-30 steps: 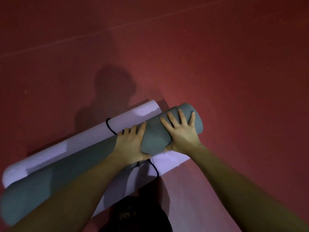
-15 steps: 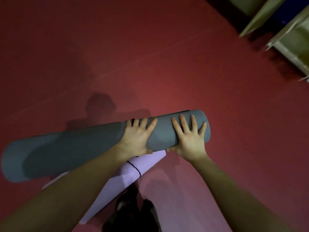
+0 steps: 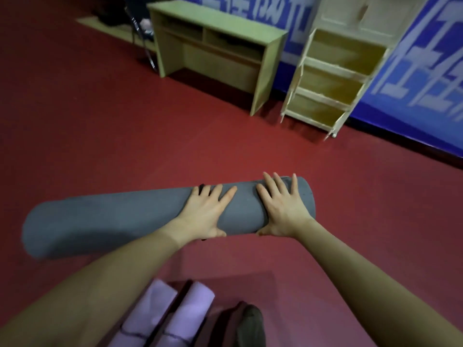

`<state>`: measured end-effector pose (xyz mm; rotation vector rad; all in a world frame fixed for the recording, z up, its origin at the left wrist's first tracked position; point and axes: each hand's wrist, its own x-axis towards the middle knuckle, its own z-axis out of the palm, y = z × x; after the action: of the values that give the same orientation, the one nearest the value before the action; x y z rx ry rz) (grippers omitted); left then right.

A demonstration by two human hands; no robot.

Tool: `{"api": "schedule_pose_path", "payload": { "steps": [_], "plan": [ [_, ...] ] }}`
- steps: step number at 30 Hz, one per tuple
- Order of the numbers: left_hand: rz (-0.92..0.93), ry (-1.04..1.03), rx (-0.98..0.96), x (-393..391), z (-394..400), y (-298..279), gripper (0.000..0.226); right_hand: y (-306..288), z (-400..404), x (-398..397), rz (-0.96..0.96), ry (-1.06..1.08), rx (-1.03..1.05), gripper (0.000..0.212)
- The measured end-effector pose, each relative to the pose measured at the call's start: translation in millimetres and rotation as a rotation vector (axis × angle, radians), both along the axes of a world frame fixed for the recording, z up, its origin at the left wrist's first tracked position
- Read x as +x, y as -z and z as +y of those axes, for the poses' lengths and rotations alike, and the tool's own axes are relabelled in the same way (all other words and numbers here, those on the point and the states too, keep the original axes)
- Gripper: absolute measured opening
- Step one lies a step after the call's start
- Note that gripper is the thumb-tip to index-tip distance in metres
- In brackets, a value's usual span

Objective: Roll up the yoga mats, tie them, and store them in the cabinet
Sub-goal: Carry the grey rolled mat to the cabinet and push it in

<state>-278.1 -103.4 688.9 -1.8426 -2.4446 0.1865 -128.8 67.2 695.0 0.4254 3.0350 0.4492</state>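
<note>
- One grey mat [image 3: 120, 219], rolled, is held level above the red floor [image 3: 100, 136].
- Two hands grip it near its right end: left hand [image 3: 205, 211] and right hand [image 3: 283, 209], fingers spread over the top, thumbs underneath.
- A black tie [image 3: 201, 186] shows by the left fingers, though blurred.
- Two lilac mats [image 3: 175, 314], tied, lie on the floor below.
- One open cabinet [image 3: 333, 78] with three shelves stands beside one worktop [image 3: 215, 23].

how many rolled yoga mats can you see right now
3. A grey mat is held up in both hands. Two purple mats, and, lie side by side on the floor below; more may be hidden.
</note>
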Motion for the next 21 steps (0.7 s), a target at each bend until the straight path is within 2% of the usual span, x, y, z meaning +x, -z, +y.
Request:
{"api": "schedule_pose_path", "payload": {
  "steps": [4,14,21],
  "plan": [
    [0.025,0.050,0.031,-9.7,73.6,-27.5,0.116,-31.2,66.5,0.2,0.038,0.038,0.034,0.133],
    [0.109,0.157,0.051,-39.5,292.1,-86.4,0.119,-67.0,266.3,-4.6,0.196,0.132,-0.014,0.118],
    [0.121,0.260,0.104,-67.0,424.9,-93.9,0.124,-75.3,386.8,-17.1,0.270,0.192,0.009,0.116]
  ]
}}
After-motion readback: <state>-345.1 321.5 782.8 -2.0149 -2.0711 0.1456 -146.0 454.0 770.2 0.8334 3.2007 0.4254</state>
